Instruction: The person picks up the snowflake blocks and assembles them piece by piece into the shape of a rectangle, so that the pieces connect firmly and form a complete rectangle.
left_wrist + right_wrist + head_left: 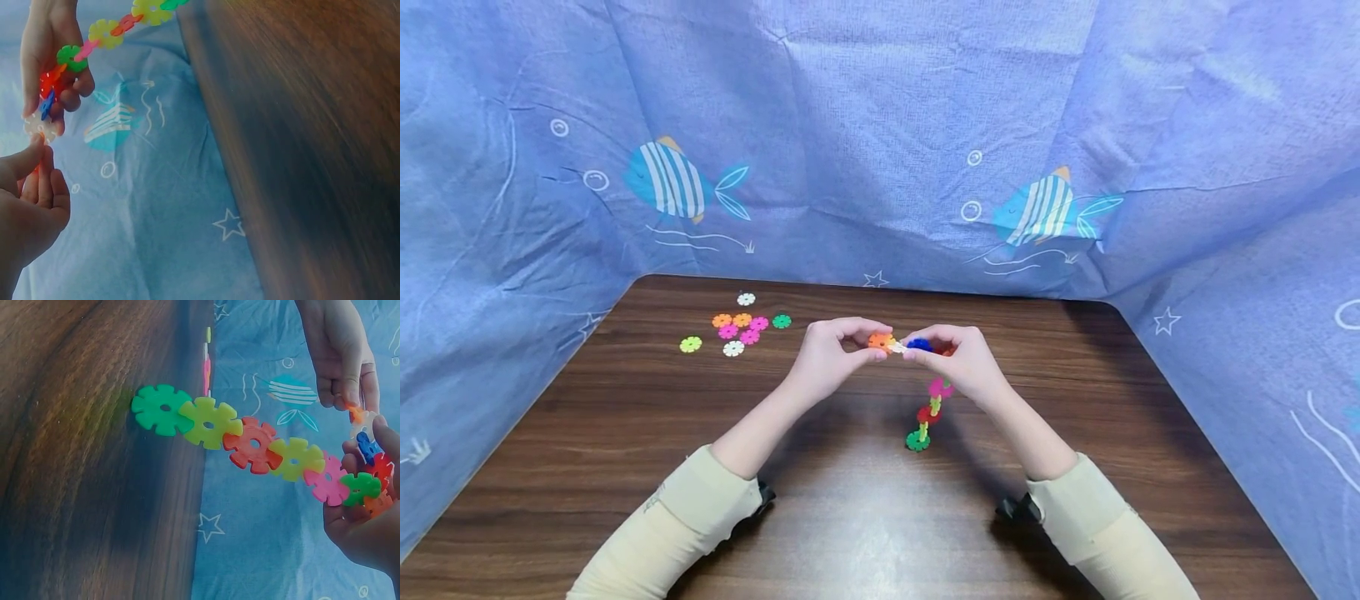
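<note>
My left hand (831, 358) pinches an orange notched plastic disc (878, 341) between thumb and fingers. The orange disc meets a white disc (31, 127) at the end of a chain of interlocking flower-shaped discs. My right hand (966, 360) holds that chain near this end, around the white disc and a blue disc (919, 343). From the right hand the chain hangs down and toward me, through red, orange, green, pink and yellow discs, to a green disc (149, 411) at its far end. Fingers partly hide the joint between orange and white.
Loose discs lie at the back left of the brown wooden table (625, 433), among them a white disc (746, 298), a green disc (782, 321) and a yellow-green disc (691, 344). A blue fish-print curtain (880, 167) hangs behind the table and along its sides.
</note>
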Demonstrator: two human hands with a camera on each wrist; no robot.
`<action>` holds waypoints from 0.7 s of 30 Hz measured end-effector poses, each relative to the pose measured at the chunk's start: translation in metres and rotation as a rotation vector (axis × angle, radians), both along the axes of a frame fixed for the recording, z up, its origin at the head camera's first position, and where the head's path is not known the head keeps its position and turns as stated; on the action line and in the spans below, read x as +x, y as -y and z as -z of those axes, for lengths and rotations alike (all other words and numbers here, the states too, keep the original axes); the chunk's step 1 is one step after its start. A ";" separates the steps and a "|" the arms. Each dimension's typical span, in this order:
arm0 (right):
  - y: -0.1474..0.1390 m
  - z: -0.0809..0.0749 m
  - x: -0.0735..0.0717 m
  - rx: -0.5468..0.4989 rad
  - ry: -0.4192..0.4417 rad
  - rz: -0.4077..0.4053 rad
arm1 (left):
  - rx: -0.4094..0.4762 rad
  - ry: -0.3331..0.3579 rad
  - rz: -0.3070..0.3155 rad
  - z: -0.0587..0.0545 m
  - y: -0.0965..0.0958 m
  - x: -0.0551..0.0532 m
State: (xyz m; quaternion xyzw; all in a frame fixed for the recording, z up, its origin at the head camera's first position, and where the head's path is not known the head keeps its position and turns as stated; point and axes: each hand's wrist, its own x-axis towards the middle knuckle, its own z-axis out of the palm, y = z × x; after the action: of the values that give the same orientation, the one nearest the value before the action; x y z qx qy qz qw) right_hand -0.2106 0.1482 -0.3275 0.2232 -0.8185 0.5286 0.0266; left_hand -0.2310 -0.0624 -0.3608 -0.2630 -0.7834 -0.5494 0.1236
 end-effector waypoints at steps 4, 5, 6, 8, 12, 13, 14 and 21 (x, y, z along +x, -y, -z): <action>0.000 0.000 -0.001 -0.004 0.002 0.004 | -0.065 -0.051 0.004 -0.002 0.004 -0.001; 0.000 0.000 -0.001 -0.003 0.001 0.011 | -0.084 -0.065 0.001 -0.002 0.005 -0.001; 0.000 0.000 -0.001 -0.001 0.002 0.020 | -0.097 -0.072 0.001 -0.003 0.007 -0.001; -0.001 0.000 -0.001 0.005 0.002 0.040 | -0.117 -0.080 -0.002 -0.004 0.012 -0.002; -0.005 0.002 -0.002 -0.002 0.015 0.066 | -0.137 -0.060 -0.016 -0.005 0.025 -0.003; -0.006 0.003 -0.003 -0.008 0.019 0.066 | -0.147 -0.056 -0.020 -0.005 0.029 -0.004; -0.008 0.004 -0.003 -0.020 0.026 0.063 | -0.154 -0.052 -0.025 -0.006 0.033 -0.004; -0.015 0.011 -0.007 -0.085 0.048 0.051 | -0.234 -0.039 -0.071 -0.005 0.062 -0.009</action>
State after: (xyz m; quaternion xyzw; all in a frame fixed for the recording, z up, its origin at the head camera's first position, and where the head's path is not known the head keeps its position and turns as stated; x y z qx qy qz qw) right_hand -0.2175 0.1634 -0.3381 0.1882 -0.8013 0.5672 0.0298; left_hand -0.2396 -0.1242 -0.3562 -0.2582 -0.8484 -0.4444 0.1265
